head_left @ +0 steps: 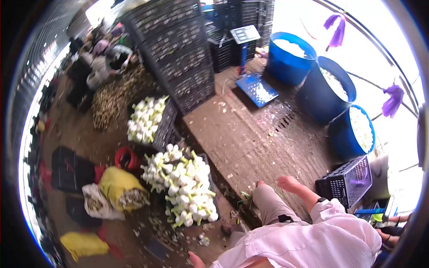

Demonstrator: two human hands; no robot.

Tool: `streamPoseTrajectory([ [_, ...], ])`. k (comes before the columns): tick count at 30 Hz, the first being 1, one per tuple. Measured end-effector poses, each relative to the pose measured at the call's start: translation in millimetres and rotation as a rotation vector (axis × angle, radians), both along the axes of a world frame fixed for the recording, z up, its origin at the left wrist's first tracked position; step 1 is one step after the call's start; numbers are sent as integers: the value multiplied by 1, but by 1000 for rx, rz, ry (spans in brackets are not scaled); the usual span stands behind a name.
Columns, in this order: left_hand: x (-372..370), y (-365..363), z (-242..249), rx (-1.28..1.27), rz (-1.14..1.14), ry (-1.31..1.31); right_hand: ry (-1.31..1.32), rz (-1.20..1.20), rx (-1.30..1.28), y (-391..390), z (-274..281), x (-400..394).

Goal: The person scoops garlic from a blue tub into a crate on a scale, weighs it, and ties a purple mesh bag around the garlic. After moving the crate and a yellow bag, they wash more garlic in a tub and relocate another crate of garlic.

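My right hand (pixel 288 183) is held out over the wooden floor beside my knee, its fingers loosely extended with nothing seen in them. At the bottom edge, only part of my left hand (pixel 195 259) shows; its fingers are too cut off to read. Left of my legs, a heap of white bulbs with green stems (pixel 185 187) fills a crate, the nearest large pile to my left hand. A second crate of similar bulbs (pixel 146 120) stands beyond it.
Blue tubs (pixel 286 67) of white pieces stand at right, near a blue floor scale (pixel 257 89). Tall stacked black crates (pixel 178 58) rise at upper centre. A dark crate (pixel 328 185) is right of my hand. Yellow sacks (pixel 114 183) lie left; people (pixel 103 62) sit far left.
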State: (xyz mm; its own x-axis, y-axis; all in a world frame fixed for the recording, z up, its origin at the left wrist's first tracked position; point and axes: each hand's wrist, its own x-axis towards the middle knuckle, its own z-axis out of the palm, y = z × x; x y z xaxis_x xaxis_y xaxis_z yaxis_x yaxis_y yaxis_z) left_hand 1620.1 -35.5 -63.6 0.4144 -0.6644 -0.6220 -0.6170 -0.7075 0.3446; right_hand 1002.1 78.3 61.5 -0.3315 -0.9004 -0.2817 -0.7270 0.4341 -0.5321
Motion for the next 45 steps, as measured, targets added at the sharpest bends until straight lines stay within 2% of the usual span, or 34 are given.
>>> streamPoseTrajectory([
  [1, -30, -13, 5, -9, -21, 62, -242, -285, 162, -33, 55, 5],
  [4, -122, -53, 25, -8, -77, 193, -131, -104, 178, -40, 64, -43],
  [7, -201, -88, 50, 18, -146, 289, -22, -46, 467, -4, 79, -95],
  [11, -268, -131, 71, 47, -212, 413, -99, -224, 551, 59, 122, -145],
  [14, -311, -160, 92, 72, -314, 422, -68, -247, 637, 93, 121, -170],
  [15, -349, -164, 128, 74, -387, 377, -68, -260, 634, 96, 127, -179],
  [17, -394, -192, 152, 284, -317, 419, -73, -256, 645, 97, 127, -200],
  [18, -416, -199, 174, 257, -467, 360, -100, -304, 582, 93, 130, -209],
  [21, -428, -249, 139, 276, -448, 552, -134, -443, 370, 87, 134, -250],
  [22, -451, -264, 139, 256, -489, 586, -140, -472, 282, 86, 127, -260],
  [24, -545, -278, 181, 199, -642, 592, -155, -471, 121, 86, 116, -285],
  [25, -588, -278, 203, 158, -718, 591, -242, -563, 69, 83, 124, -300],
  [26, -625, -274, 224, 114, -785, 595, -175, -644, 11, 91, 104, -308],
  [28, -678, -253, 250, 79, -827, 624, -238, -821, 59, 110, 91, -324],
  [29, -690, -254, 226, 184, -764, 660, -308, -753, 317, 119, 94, -336],
  [30, -689, -257, 170, 218, -883, 662, -195, -576, 417, 134, 87, -344],
  [31, -709, -248, 163, 299, -875, 516, -112, -477, 310, 164, 62, -343],
  [32, -733, -233, 217, 339, -999, 487, -111, -390, 369, 179, 53, -354],
  [35, -720, -201, 231, 244, -1155, 577, -115, -147, 521, 191, 33, -401],
  [37, -674, -170, 194, 50, -825, 539, -88, 2, 535, 171, 31, -451],
  [39, -645, -144, 250, 86, -414, 599, 5, 249, 499, 136, 32, -496],
  [41, -581, -122, 223, 145, -177, 609, 319, 725, 451, 77, 23, -537],
  [42, -560, -115, 221, 147, -66, 510, 522, 972, 579, 36, 8, -554],
  [43, -543, -109, 218, 156, 44, 410, 337, 789, 782, -8, 10, -563],
  [45, -511, -99, 200, 98, 266, 392, -402, -461, 670, -101, 46, -548],
])
